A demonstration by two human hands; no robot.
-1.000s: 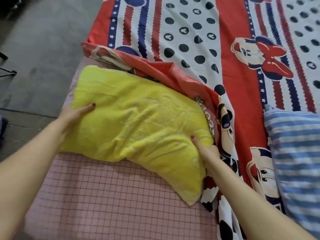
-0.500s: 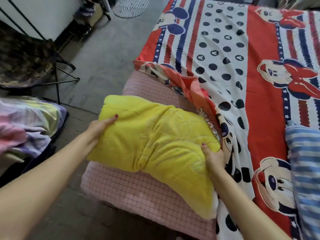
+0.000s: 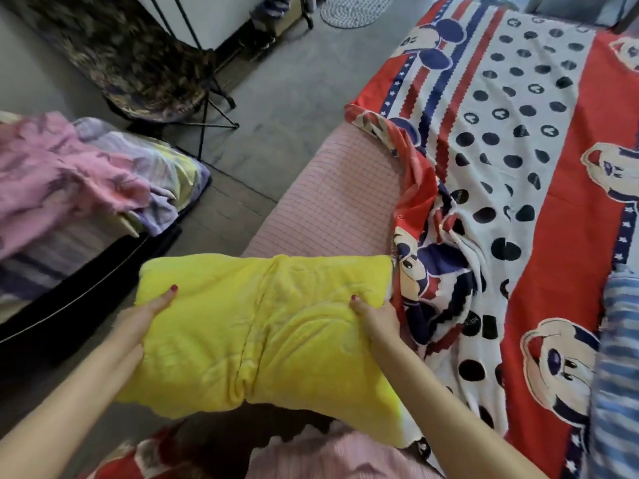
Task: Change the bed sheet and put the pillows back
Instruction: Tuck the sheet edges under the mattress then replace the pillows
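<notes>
The thumbs lie flat on top of the yellow pillow (image 3: 262, 326), one at each short end, while the other fingers curl out of sight underneath, so each hand clamps an end between thumb and fingers. The left hand (image 3: 138, 319) holds the end that juts out past the bed's near left corner over the floor; the right hand (image 3: 377, 318) holds the end beside the rumpled sheet. Gripping both ends this way keeps the soft pillow level and off the bed, though it sags and creases in the middle where nothing supports it.

Beyond the pillow the pink checked mattress (image 3: 339, 202) is bare at that corner. The red cartoon sheet (image 3: 518, 167) covers the rest of the bed, but its edge is bunched and folded back here, not pulled over the corner. Probably the pillow is being lifted clear so that this corner can be covered. A blue striped pillow (image 3: 619, 357) lies at the right edge. A heap of pink and lilac bedding (image 3: 69, 174) sits on the floor to the left.
</notes>
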